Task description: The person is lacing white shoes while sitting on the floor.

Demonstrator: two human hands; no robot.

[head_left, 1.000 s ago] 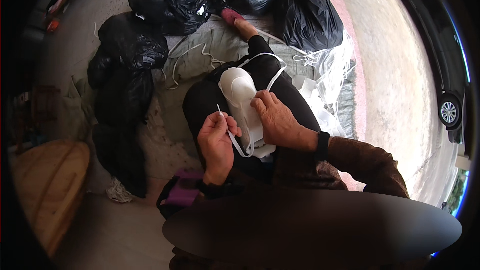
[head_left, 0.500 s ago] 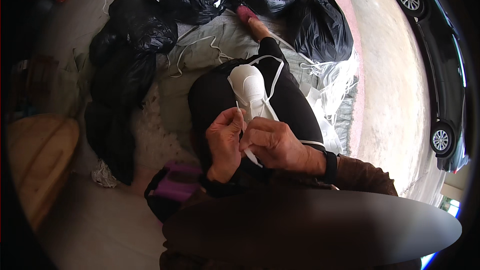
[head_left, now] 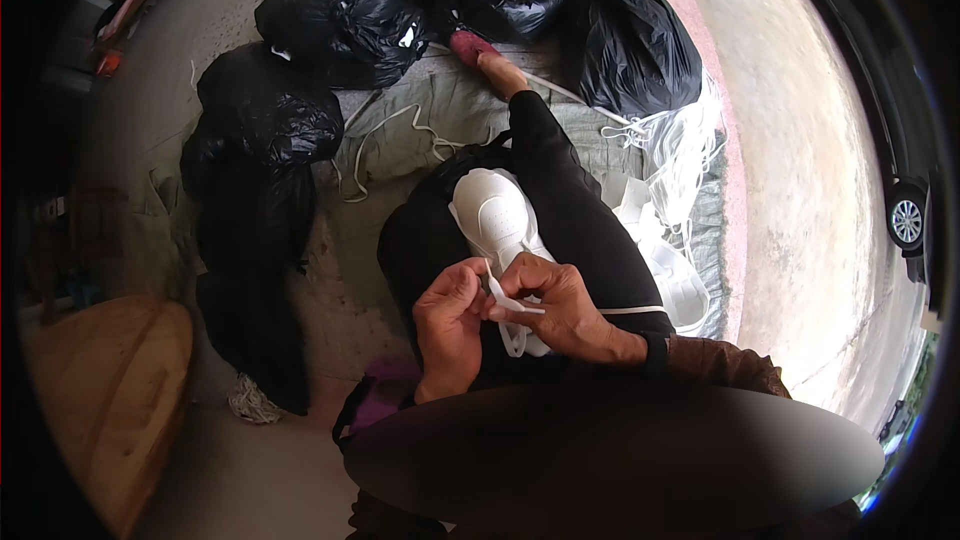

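Note:
A white shoe (head_left: 492,208) rests on my lap, its rounded toe pointing away from me. Over its near part, my left hand (head_left: 447,325) is closed, thumb and finger pinching a flat white shoelace (head_left: 507,300). Close beside it, my right hand (head_left: 568,312) grips the same lace with bent fingers. A short stretch of lace shows between the hands, and a loop hangs below them. My hands cover the shoe's lacing area, so the eyelets there cannot be made out.
Filled black plastic bags (head_left: 640,50) stand in an arc ahead and to the left. Right of my leg lie a bundle of white laces (head_left: 680,165) and another white shoe (head_left: 682,285). A wooden board (head_left: 115,390) is at left; a dark car (head_left: 890,90) stands far right.
The long lace loop beside the shoe has been drawn in toward my hands. My right hand has turned, with the lace now showing between both hands. The whole view has shifted slightly.

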